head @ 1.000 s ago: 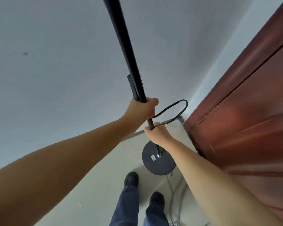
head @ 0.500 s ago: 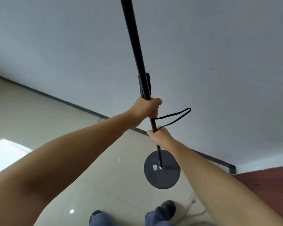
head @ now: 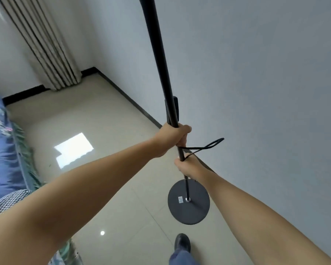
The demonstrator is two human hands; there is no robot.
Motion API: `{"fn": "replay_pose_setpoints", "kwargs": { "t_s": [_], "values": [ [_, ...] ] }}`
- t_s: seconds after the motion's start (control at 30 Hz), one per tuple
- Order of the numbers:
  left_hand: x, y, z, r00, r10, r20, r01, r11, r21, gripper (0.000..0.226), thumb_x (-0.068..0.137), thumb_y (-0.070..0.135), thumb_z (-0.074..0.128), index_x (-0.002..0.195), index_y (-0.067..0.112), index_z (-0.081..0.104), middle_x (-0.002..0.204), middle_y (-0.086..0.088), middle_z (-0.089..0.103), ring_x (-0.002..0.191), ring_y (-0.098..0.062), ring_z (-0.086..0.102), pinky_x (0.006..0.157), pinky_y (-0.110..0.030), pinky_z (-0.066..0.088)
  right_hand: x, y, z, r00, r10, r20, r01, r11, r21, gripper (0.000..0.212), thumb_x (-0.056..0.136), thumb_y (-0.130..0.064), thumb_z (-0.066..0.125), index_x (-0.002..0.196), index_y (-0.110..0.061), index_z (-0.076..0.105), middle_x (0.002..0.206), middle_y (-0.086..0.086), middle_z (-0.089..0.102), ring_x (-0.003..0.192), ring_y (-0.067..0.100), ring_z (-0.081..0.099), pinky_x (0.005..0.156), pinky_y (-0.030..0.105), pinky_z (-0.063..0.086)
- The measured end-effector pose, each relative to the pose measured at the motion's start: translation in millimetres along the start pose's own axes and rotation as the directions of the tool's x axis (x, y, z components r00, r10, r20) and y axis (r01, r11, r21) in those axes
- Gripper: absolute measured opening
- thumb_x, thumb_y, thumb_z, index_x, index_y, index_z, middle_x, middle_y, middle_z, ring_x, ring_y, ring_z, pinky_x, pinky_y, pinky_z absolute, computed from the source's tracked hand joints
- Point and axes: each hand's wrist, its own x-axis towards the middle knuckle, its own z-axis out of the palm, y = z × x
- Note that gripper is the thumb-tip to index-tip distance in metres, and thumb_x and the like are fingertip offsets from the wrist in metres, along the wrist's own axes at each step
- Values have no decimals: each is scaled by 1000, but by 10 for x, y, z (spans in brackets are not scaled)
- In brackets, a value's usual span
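At twelve o'clock the pole (head: pixel 160 64) runs off-frame; left hand (head: pixel 171 139) and right hand (head: pixel 188 167) grip it, wall (head: pixel 266 92) at three

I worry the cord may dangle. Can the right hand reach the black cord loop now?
Probably yes: the cord loop sticks out just above the right hand, nothing between, but that hand grips the pole.

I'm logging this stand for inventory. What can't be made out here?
- Pole top: head view, cut off by the upper edge.
- Label on the base: head view, too small to read.
- Cord ends: head view, hidden under the left hand and right hand gripping the pole.
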Motion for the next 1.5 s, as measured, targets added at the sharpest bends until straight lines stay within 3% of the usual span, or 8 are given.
{"fn": "replay_pose_setpoints", "kwargs": {
  "t_s": [0.17,0.27,0.57,0.67,0.8,1.1,1.33,1.5],
  "values": [
    [285,123,-1128,991,15,-133,-7,998,63,60,83,8,48,28,23,34,32,8,36,43,-17,33,50,-21,36,618,-986,519,989,-105,104,111,992,-59,12,78,-23,45,71,-13,45,73,6,49,63,20,44,55,29,34],
    [593,196,-1883,973,19,-229,-1,997,79,57,82,7,48,29,21,33,31,6,35,44,-19,31,43,-17,37,1133,-1632,824,971,-168,169,186,977,-100,12,77,-24,44,72,-12,46,74,5,50,63,19,43,55,28,34],
    [1611,628,-4438,871,-39,-490,105,988,109,47,80,11,49,35,16,35,33,2,40,42,-18,37,53,-25,37,2788,-3922,1830,900,-245,359,310,941,-135,21,81,-27,44,68,-11,50,74,5,56,62,17,47,56,28,38],
    [1752,702,-4874,885,-30,-465,114,981,155,46,80,13,49,35,14,37,35,0,43,42,-18,38,54,-25,36,3008,-4320,1986,872,-290,395,373,915,-151,27,83,-27,44,62,-11,48,68,3,55,56,15,44,52,26,36],
    [2281,705,-6103,847,-31,-531,125,982,142,45,79,14,49,35,14,39,37,-2,45,43,-18,39,58,-27,38,3827,-5257,2526,853,-320,412,424,886,-189,31,85,-27,43,57,-14,47,60,-2,53,53,12,45,50,24,33],
    [3568,994,-8386,879,-38,-475,134,976,171,46,82,10,47,36,11,40,32,1,45,42,-18,38,57,-26,40,5452,-7125,3316,913,-207,351,298,927,-229,34,82,-36,38,57,-18,51,66,-2,59,72,21,55,68,31,45],
    [4906,1283,-9905,923,-10,-385,131,949,288,45,79,12,45,34,9,42,37,-6,46,44,-18,41,56,-25,41,6860,-8461,3517,930,-239,279,287,947,-147,39,86,-26,41,49,-16,50,57,-5,56,59,13,51,71,28,40],
    [5854,1399,-10914,926,-61,-372,164,953,254,52,77,13,46,26,19,39,30,3,43,41,-17,39,52,-24,38,7920,-9329,3678,941,-204,269,245,961,-131,34,86,-27,42,54,-18,50,58,-8,58,57,9,51,64,27,38]
  ]
}}
